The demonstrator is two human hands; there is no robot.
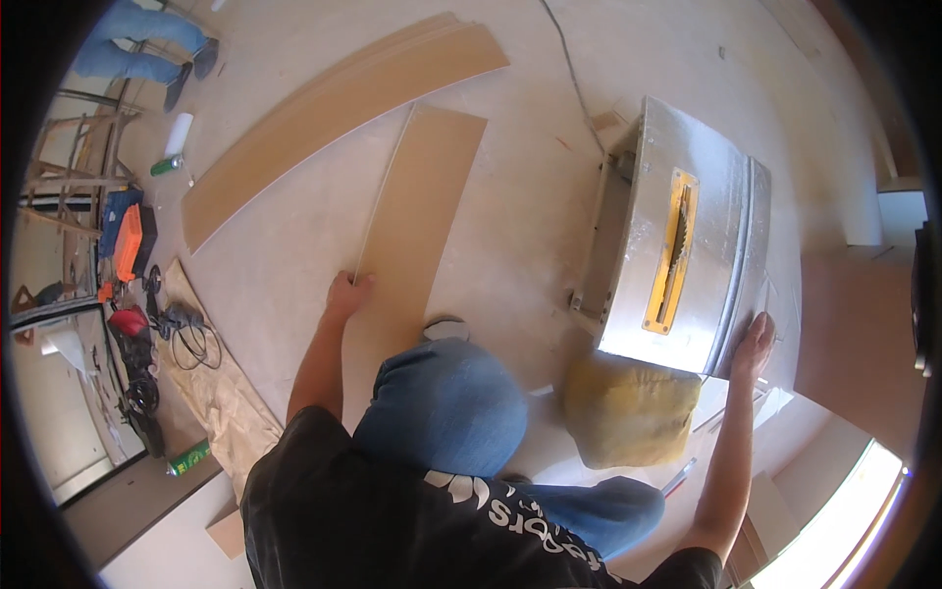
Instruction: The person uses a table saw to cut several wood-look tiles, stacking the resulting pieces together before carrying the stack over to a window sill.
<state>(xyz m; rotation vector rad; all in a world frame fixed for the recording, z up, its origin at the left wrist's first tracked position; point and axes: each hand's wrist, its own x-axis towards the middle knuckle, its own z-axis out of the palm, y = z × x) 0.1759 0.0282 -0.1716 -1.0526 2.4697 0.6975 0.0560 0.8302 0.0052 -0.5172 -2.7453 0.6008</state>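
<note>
My left hand [350, 293] is closed on the left edge of a long brown board [428, 187] that lies on the floor in front of me. The board's near end is hidden behind my knee. Over to the right stands a table saw [628, 285] with a metal top and a toothed blade [681, 240] sticking up through a yellow insert [655, 312]. My right hand [756, 344] grips the saw's near right corner, by the rail along its right side.
Another stack of long brown boards [343, 113] lies beyond the held one. A yellow dusty block-like bundle [628, 412] sits below the saw. A black cable [567, 59] runs to the saw. Tools and an orange case [129, 240] line the left, where another person's legs [137, 44] show.
</note>
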